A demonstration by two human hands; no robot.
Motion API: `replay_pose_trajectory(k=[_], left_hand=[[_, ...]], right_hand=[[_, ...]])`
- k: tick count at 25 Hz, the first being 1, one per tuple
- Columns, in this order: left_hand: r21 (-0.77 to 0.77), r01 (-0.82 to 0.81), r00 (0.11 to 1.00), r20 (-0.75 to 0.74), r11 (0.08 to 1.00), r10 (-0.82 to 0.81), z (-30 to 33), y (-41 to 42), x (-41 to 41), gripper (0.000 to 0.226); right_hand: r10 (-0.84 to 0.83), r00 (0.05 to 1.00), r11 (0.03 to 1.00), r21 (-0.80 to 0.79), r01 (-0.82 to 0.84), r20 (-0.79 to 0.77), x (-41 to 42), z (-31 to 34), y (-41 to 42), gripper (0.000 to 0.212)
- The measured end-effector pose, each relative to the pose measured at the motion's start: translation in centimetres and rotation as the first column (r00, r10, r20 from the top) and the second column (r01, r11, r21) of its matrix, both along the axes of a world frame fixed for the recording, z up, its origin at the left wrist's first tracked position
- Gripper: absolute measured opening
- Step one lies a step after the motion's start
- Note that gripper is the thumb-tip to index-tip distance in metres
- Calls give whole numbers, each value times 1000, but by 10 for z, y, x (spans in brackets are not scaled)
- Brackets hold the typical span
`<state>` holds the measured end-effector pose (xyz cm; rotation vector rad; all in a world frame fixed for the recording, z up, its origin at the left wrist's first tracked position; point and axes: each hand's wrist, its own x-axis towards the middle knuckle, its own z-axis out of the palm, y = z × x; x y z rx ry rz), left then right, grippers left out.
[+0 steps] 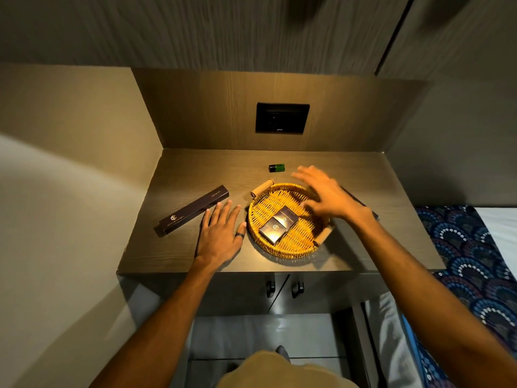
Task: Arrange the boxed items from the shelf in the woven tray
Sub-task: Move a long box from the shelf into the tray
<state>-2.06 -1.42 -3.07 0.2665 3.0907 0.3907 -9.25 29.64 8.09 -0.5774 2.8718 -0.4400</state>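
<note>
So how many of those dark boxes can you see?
4. Two small boxes lie in the woven tray, a long box left of it, another partly hidden under the right hand.

Right hand [327, 194] hides another dark box [361, 204].

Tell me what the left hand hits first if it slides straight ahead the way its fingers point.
The left hand lies flat on the shelf, fingers pointing up and away. Straight ahead, its fingertips would likely meet the long dark box first, at the near edge; it already looks almost touching.
</note>
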Motion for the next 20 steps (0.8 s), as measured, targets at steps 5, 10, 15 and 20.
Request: replay_pose_trajectory(k=[5, 10, 15, 20], left_hand=[[7, 5, 1000, -12, 1000, -4, 0, 1, 1, 66], [3, 1, 1000, -11, 1000, -1, 1, 1, 3, 66], [-2, 0, 1000, 2, 1000, 0, 1, 2, 2, 65], [-3, 2, 1000, 2, 1000, -2, 0, 1, 2, 64]], right_hand=[[-666, 736, 731, 301, 613, 120, 8, -19, 49, 91], [-716, 683, 697, 208, 687, 144, 23, -24, 67, 41], [-467, 884, 882, 57, 467, -17, 7, 16, 79, 47], [123, 992, 976, 184, -117, -17, 3, 39, 62, 60]])
